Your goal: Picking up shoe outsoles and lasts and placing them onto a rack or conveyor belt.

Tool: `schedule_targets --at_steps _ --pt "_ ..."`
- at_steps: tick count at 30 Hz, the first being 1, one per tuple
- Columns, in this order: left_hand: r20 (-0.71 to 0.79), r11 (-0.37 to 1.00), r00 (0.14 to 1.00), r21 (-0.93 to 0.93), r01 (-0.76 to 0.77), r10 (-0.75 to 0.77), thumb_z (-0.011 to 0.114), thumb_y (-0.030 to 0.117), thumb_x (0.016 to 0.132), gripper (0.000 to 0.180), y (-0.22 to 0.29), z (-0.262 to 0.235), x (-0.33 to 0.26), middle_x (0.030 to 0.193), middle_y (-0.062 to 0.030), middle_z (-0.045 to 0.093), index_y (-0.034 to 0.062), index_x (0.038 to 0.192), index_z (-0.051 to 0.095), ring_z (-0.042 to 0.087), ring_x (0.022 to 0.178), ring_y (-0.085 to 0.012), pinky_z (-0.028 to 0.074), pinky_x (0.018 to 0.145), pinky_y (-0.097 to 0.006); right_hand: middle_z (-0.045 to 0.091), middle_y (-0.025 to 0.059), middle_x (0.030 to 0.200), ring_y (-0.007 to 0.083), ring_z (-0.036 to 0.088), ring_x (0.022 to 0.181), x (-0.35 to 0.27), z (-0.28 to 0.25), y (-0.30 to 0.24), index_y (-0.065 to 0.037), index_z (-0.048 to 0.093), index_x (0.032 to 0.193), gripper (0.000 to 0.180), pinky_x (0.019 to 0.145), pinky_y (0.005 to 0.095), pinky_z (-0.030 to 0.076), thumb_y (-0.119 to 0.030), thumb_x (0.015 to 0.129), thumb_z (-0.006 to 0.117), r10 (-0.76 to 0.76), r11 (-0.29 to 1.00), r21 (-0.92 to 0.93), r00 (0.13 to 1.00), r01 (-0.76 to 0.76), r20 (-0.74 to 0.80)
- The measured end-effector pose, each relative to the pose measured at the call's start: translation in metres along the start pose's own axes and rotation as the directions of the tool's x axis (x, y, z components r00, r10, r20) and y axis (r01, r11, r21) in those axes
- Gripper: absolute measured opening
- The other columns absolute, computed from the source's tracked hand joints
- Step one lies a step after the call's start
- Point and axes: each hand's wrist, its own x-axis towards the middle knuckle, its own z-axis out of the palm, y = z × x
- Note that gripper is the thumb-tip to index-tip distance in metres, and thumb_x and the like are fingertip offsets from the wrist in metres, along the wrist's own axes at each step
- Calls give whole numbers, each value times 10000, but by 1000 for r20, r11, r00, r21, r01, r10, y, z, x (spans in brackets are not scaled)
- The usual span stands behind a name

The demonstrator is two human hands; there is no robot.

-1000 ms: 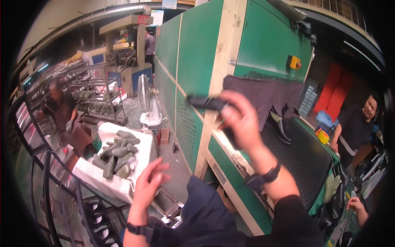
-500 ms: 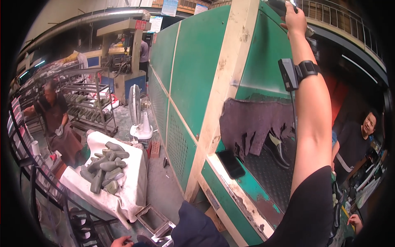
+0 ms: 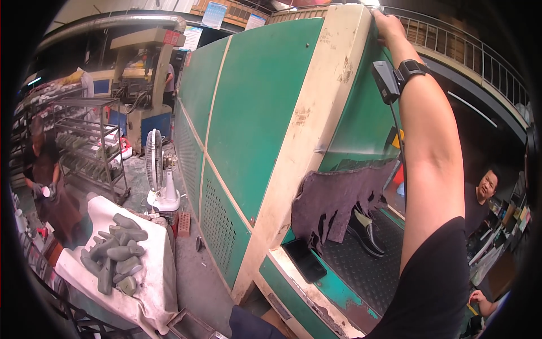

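Note:
My right arm stretches up, and my right hand (image 3: 389, 26) is raised at the top corner of the green machine (image 3: 265, 85). Its fingers are curled; what lies in them is too hidden to name. A dark device (image 3: 386, 82) is strapped at my wrist with a black band. Below the arm, a black shoe (image 3: 367, 236) lies on the ribbed black belt (image 3: 361, 277), partly behind a ragged dark curtain (image 3: 333, 198) at the machine's opening. A black phone (image 3: 305, 261) rests on the machine's ledge. My left hand is out of view.
At left, a cloth-covered table (image 3: 161, 271) bears a pile of grey-green shoe lasts (image 3: 116, 248). Behind it are a white fan (image 3: 161, 169), a brick (image 3: 184, 224) and a metal rack (image 3: 90, 141). One person (image 3: 42, 164) stands far left, another (image 3: 485, 195) at right.
The view has turned slightly right. The shoe sits further out from the curtain. My left hand, at the lower edge before, is gone from view; my right hand stays raised.

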Motion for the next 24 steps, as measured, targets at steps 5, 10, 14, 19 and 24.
schedule_targets --at_steps 5,10,14,19,24 --pt "-71 987 993 -125 -98 90 642 282 937 435 4 1 5 1037 -226 729 79 1322 642 707 974 -295 531 891 -384 631 91 1065 194 634 865 -4 8 14 -95 610 1312 541 663 380 559 -507 965 562 -167 986 -43 980 163 -104" --pt "-133 993 991 -118 5 -21 648 267 936 431 14 7 -22 1008 -217 734 46 1306 645 706 932 -289 537 864 -386 632 72 987 165 616 765 -43 -14 28 -94 630 1275 497 608 345 542 -485 974 569 -85 943 304 981 135 -172" --pt "-204 997 979 -76 -34 18 649 249 943 422 10 15 -43 953 -211 737 1 1284 645 705 874 -259 543 812 -376 633 56 925 143 602 684 -116 -42 89 -93 645 1246 463 564 317 528 -467 981 574 -11 875 481 995 56 -95" --pt "-407 994 907 30 -108 111 655 244 950 379 -5 36 -76 1051 -216 729 -8 1234 661 700 963 -305 534 871 -377 615 28 901 106 572 649 -275 -77 220 -103 691 1179 431 554 281 492 -467 990 556 224 886 304 897 -350 380" --pt "-582 987 801 13 -162 139 602 147 1012 319 -1 63 -120 1230 -167 701 -23 1277 647 654 1121 -260 478 1016 -347 611 9 872 111 608 681 -444 -132 339 -80 713 1127 321 588 270 515 -345 980 605 432 803 -95 464 -589 774"
